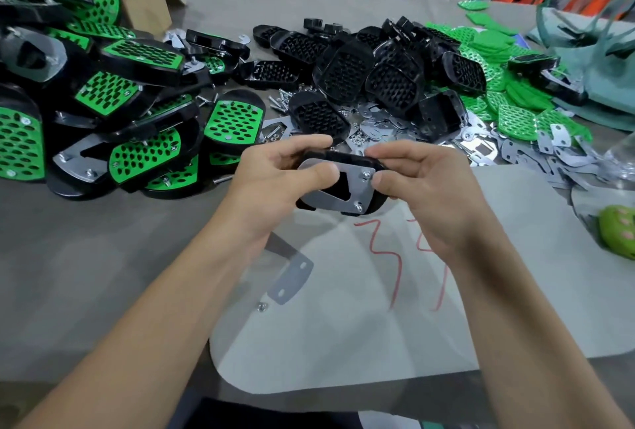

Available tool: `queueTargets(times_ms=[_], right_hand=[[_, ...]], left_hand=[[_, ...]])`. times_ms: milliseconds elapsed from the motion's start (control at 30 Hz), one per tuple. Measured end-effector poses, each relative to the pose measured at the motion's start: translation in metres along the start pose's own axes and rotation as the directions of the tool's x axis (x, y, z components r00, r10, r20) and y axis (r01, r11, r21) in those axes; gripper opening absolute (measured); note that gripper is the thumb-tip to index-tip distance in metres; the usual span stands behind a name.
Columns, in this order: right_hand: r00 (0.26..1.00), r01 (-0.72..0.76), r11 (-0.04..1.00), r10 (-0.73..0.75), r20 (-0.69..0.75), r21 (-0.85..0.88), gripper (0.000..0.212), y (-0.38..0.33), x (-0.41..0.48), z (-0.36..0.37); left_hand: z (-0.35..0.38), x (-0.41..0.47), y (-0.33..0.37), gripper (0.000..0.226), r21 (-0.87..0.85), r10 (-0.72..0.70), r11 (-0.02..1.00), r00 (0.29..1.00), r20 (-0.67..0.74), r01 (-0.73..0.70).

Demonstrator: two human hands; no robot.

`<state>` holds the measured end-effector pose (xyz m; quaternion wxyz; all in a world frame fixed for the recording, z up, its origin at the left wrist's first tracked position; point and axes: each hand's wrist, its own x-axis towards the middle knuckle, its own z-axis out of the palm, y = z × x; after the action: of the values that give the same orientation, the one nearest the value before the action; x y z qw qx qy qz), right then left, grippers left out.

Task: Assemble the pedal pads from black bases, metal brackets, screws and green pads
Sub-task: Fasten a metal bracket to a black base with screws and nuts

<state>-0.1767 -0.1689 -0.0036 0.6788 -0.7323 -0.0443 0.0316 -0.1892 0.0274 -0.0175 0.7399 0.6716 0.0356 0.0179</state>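
Black oval plastic base [344,156] w/ flat silver metal bracket [321,195] screwed on, held mid-table.
Left hand [285,176] grips its left end, right hand [424,184] pinches right end by small silver nut [367,174]. Far left: finished green-padded pile [130,54]. Farther right, bare-base heap [347,74] and loose perforated green pads [498,50], so prob. lots left.

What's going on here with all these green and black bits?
A person is putting together a pedal pad by hand. The left hand grips a black base with a metal bracket lying on it, and the right hand pinches the other end, beside a screw in the bracket's corner. To the left, finished pads are heaped; bare bases, green pads and loose brackets lie behind.
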Motion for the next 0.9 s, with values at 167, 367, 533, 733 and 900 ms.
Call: queueTargets(times_ms=[167, 367, 533, 733, 900], right_hand=[[1.0, -0.009, 1.0, 0.009, -0.008, 0.012, 0.032, 0.005, 0.0, 0.002], [0.986, -0.128, 0.952, 0.153, -0.069, 0.278, 0.022, 0.017, -0.002, -0.001], [0.985, -0.141, 0.902, 0.171, -0.036, 0.408, 0.026, 0.019, -0.005, 0.0], [0.979, -0.125, 0.906, 0.18, -0.101, 0.405, 0.024, 0.023, -0.002, -0.001], [0.967, -0.138, 0.905, 0.211, -0.144, 0.402, 0.023, 0.028, 0.001, 0.001]], left_hand=[[0.0, -0.002, 0.001, 0.034, 0.072, -0.092, 0.994, 0.99, 0.106, 0.084], [-0.015, 0.002, 0.009, 0.05, -0.297, -0.155, 0.913, 0.911, 0.383, 0.28], [-0.019, 0.002, 0.009, 0.048, -0.361, -0.096, 0.888, 0.884, 0.457, 0.283], [-0.015, 0.002, 0.005, 0.048, -0.336, -0.066, 0.911, 0.891, 0.45, 0.237], [-0.013, 0.003, 0.001, 0.051, -0.325, -0.042, 0.924, 0.897, 0.441, 0.203]])
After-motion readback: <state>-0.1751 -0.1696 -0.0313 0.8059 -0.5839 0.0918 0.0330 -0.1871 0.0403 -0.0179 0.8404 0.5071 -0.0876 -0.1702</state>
